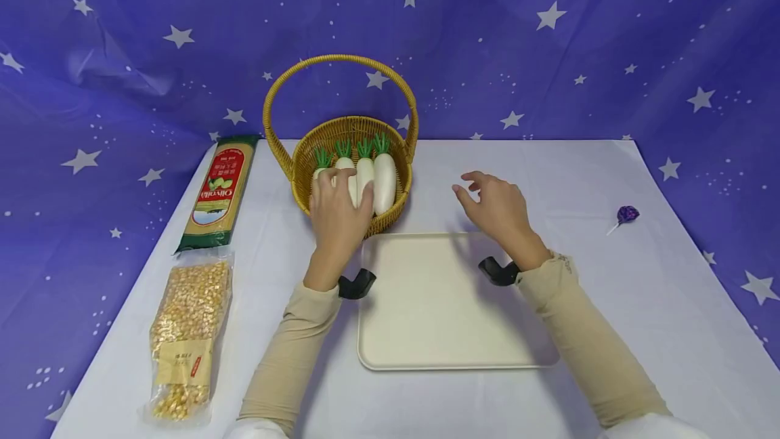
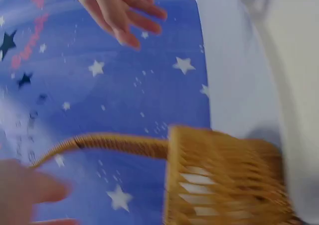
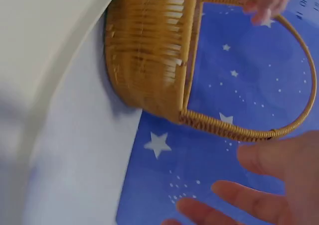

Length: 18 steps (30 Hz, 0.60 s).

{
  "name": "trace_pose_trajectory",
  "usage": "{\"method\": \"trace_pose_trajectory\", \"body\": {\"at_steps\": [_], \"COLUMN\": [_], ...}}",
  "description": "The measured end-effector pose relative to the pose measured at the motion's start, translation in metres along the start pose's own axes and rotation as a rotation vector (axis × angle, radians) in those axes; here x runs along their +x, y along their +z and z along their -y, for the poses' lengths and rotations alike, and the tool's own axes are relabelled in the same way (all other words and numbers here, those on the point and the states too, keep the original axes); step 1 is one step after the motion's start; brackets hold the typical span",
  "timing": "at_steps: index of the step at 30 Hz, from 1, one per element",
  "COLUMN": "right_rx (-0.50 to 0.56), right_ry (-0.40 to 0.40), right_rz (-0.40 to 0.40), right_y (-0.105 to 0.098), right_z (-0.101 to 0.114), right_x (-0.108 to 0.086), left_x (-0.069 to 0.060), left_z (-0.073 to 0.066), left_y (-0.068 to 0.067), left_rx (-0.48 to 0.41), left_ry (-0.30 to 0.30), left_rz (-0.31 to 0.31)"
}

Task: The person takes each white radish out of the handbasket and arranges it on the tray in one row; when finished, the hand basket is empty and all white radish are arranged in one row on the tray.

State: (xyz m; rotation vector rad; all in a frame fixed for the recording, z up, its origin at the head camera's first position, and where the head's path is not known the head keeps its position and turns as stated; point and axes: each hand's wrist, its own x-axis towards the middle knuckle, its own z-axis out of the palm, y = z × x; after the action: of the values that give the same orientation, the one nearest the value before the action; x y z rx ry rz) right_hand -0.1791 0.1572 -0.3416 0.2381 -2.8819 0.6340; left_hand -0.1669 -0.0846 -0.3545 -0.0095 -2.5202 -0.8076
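A wicker basket [image 1: 390, 222] with a tall handle holds several white radishes [image 1: 384, 185] with green tops, side by side. Over the basket's left part hovers my left hand [image 1: 338, 212], fingers spread and slightly bent, covering part of the radishes; in the right wrist view this left hand [image 3: 269, 1] is above the basket's opening, gripping nothing visible. My right hand [image 1: 501, 210] is in the air right of the basket, fingers relaxed and apart, holding nothing. The right wrist view shows its loose fingers [image 3: 239, 197] near the basket handle [image 3: 234, 131].
A cream tray [image 1: 451, 324] lies in front of the basket, partly under my wrists. At the left are a spaghetti pack [image 1: 219, 192] and a bag of corn kernels [image 1: 190, 314]. A purple lollipop [image 1: 627, 215] lies at the right. A starry blue cloth hangs behind the table.
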Motion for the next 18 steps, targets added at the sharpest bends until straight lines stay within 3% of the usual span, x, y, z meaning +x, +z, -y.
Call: {"method": "trace_pose_trajectory", "body": {"at_steps": [3,4,7,9,12,18], "right_rx": [0.194,0.265,0.46,0.577,0.733,0.972], "right_ry": [0.054,0.074,0.102,0.113,0.125,0.162], "right_rz": [0.039,0.059,0.118,0.163,0.222,0.294], "right_y": [0.004,0.006,0.015,0.023,0.035,0.057], "right_z": [-0.001,-0.001,-0.001,0.0,0.003,0.013], "right_x": [-0.002,-0.003,-0.007,-0.01,-0.014,-0.015], "left_x": [-0.007,-0.01,-0.02,-0.028,-0.037,-0.041], "left_z": [0.019,0.027,0.05,0.063,0.08,0.096], "left_y": [0.002,0.004,0.009,0.013,0.019,0.026], "left_rx": [-0.13,-0.162,-0.233,-0.279,-0.342,-0.469], "left_ry": [-0.009,-0.017,-0.092,-0.162,-0.24,-0.285], "left_rz": [-0.262,-0.322,-0.385,-0.359,-0.263,-0.04]}}
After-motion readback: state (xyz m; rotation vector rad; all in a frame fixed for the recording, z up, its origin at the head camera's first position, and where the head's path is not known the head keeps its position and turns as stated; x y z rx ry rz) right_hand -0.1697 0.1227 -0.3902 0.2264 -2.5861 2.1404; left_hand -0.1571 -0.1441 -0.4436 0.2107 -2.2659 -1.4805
